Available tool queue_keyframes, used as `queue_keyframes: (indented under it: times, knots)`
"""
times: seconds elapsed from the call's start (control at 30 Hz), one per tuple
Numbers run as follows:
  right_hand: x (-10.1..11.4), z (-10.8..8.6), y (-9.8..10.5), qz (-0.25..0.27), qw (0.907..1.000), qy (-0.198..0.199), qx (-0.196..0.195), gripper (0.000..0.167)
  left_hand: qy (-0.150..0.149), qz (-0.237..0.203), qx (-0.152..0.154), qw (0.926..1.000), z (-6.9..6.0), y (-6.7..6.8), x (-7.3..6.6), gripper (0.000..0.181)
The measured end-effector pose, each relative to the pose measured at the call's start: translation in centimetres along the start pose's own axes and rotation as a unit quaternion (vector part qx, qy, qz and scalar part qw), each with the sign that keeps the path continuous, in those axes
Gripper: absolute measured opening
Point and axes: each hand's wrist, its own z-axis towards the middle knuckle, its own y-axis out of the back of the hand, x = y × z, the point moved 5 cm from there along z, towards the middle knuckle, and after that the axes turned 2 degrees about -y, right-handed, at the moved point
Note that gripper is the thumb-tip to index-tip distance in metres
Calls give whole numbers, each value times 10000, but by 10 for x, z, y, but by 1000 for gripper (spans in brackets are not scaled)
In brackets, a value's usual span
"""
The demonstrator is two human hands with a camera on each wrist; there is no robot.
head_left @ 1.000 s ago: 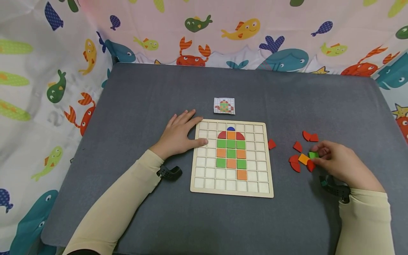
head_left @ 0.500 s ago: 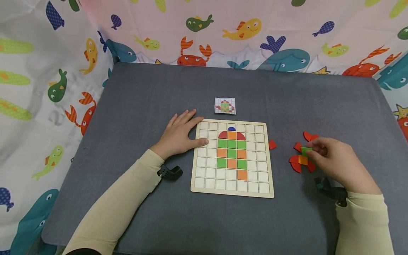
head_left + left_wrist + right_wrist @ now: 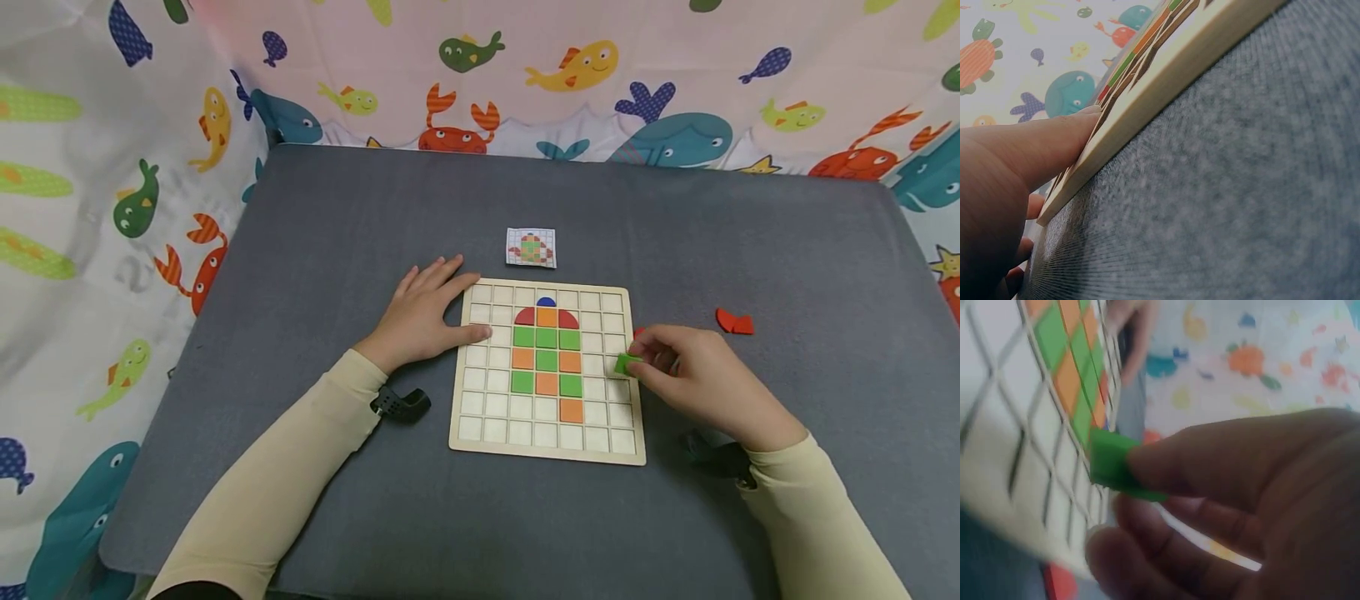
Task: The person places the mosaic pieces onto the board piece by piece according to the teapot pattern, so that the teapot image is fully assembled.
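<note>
Looks like piece-placing: right hand [image 3: 697, 379] pinches a green block [image 3: 624, 364] over the board [image 3: 551, 455]'s right edge, spread left hand [image 3: 423, 321] touches its left side. Next probably needs careful lining-up, card [image 3: 531, 248] as guide.

Green block [image 3: 623, 364] over wooden grid board [image 3: 547, 454]

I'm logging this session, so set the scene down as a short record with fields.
Left hand: fingers spread, thumb over the left edge of the board
Right hand: pinches a green block at the board's right side
Board contents: six green squares, five orange squares, two red rounded pieces, one blue half-circle
Card: beyond the board, printed with a colored pattern
Loose pieces: two red blocks to the right; another red block by the board's right edge, partly hidden
Surface: gray table
</note>
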Motion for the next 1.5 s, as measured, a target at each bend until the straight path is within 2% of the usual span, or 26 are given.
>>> queue_keyframes:
  times: [0.17, 0.33, 0.47, 0.6, 0.8, 1.0, 1.17, 1.5]
  knots:
    - [22, 9, -19, 337, 9979, 361, 417, 11, 17, -14, -3, 10000, -1, 0, 1, 89]
    - [39, 15, -37, 536, 9919, 784, 840, 12, -5, -12, 0, 10000, 0, 0, 1, 89]
    - [48, 17, -51, 638, 9873, 912, 1136, 10, -7, -16, 6, 10000, 0, 0, 1, 89]
    - [52, 19, -63, 303, 9878, 926, 1215, 11, 0, -2, 18, 10000, 0, -1, 1, 89]
    - [55, 18, -70, -275, 9864, 1224, 1062, 12, 19, -9, 15, 10000, 2, -1, 1, 89]
    - [55, 17, -70, -507, 9858, 1375, 817, 10, 5, -30, -32, 10000, 2, -1, 2, 88]
    - [50, 17, -64, -505, 9882, 1137, 898, 9, -1, -28, -33, 10000, 2, -3, 2, 88]
    - [10, -1, -18, -866, 9947, 431, 349, 17, -31, -65, -27, 10000, 1, -2, 1, 89]
